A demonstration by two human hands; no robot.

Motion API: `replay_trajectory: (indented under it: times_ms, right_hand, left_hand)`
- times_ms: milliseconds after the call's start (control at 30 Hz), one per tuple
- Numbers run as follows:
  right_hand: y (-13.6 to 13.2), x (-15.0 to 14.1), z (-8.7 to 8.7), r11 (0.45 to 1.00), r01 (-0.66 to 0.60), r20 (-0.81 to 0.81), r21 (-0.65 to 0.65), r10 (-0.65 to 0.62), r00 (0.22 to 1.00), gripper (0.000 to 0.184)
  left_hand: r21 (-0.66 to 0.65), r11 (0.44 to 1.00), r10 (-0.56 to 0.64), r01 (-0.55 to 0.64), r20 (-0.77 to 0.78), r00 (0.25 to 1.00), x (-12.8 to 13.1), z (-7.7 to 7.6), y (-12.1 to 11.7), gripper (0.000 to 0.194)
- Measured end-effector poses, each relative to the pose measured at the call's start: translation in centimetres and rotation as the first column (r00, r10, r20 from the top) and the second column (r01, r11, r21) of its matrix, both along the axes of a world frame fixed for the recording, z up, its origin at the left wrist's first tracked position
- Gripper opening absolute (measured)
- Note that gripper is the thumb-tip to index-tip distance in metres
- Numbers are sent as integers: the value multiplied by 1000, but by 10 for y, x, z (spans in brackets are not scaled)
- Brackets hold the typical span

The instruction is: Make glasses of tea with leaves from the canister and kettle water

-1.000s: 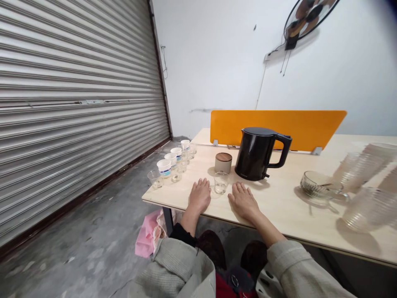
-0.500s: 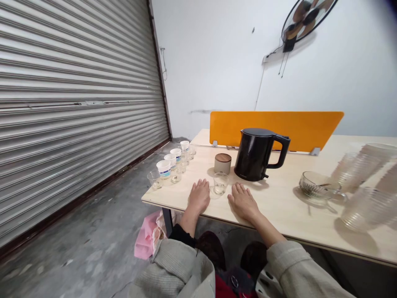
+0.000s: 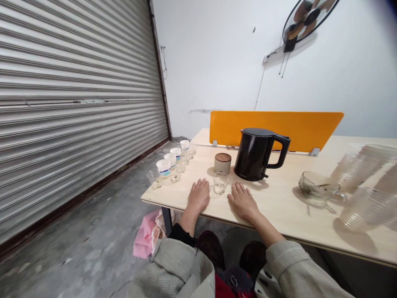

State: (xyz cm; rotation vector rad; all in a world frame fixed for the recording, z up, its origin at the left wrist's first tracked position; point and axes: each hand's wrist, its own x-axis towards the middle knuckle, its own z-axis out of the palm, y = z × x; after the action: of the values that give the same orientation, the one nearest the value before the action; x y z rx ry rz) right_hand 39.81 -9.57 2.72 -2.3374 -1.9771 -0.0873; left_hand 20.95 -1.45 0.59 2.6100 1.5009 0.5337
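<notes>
My left hand (image 3: 199,195) lies palm down on the light wooden table (image 3: 279,219), fingers stretched out, holding nothing. On the other side of a clear plastic cup (image 3: 220,183), my right hand (image 3: 243,200) rests flat in the same way. The cup stands upright between both hands, apart from them, with a few dark bits at its bottom. Just behind it is a grey canister (image 3: 222,166) with a wooden lid. A black electric kettle (image 3: 256,159) stands beyond my right hand, its handle pointing right.
Paper cups (image 3: 163,167) and clear cups (image 3: 175,176) line the table's left side. To the right are a glass cup (image 3: 313,184) with a handle and stacks of clear plastic cups (image 3: 366,209). An orange divider (image 3: 276,124) crosses behind the kettle. A pink bag (image 3: 146,236) lies below.
</notes>
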Motion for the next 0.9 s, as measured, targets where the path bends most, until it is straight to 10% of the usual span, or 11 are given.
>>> replay_trajectory:
  times_ms: [900]
  right_hand:
    - [-5,-3,4,1000,5,-26,-22,-6,1000,65]
  left_hand:
    - [25,1000,-5,5,-19,1000,0,-8,4,51]
